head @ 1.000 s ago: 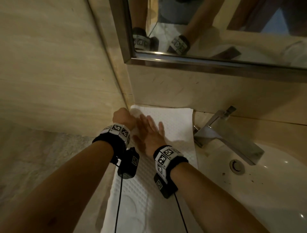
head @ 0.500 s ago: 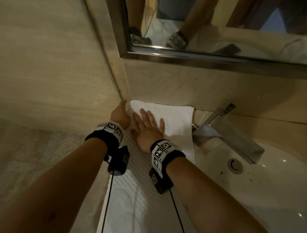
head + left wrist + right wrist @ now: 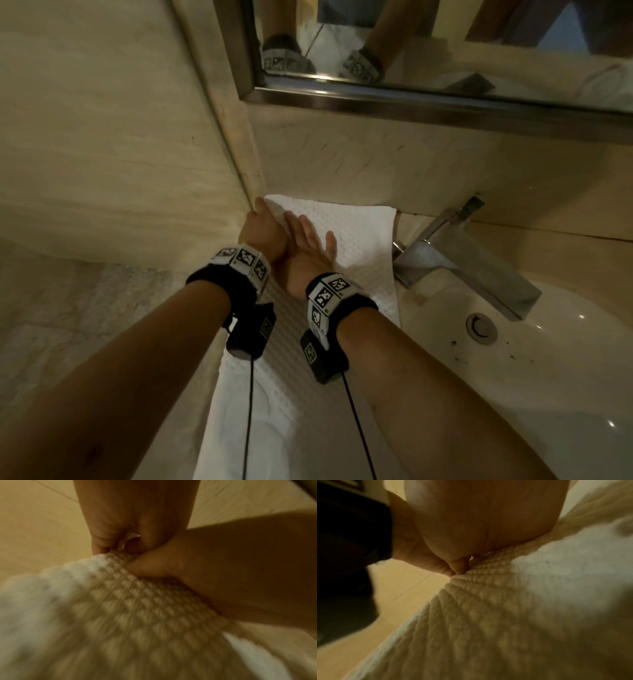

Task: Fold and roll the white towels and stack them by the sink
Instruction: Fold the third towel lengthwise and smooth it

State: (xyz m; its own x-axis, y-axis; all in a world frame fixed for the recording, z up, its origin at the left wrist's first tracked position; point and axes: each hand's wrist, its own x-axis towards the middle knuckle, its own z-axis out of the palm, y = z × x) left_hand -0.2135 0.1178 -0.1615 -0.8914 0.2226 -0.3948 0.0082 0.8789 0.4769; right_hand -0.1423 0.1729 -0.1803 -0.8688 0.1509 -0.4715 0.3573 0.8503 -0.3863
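White towel (image 3: pixel 356 240) lying lengthwise along counter left of sink (image 3: pixel 565 377), far end at wall. Left hand (image 3: pixel 262 233) now slid up to far corner, pinching edge. Right hand (image 3: pixel 306 246) flat, fingers spread, pressing. Smoothing nearly done; fold probably next.

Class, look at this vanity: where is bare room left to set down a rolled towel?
Little. The white towel fills the counter from wall corner to faucet, under the left hand and right hand. A thin bare strip lies between towel and faucet; the sink basin is bare.
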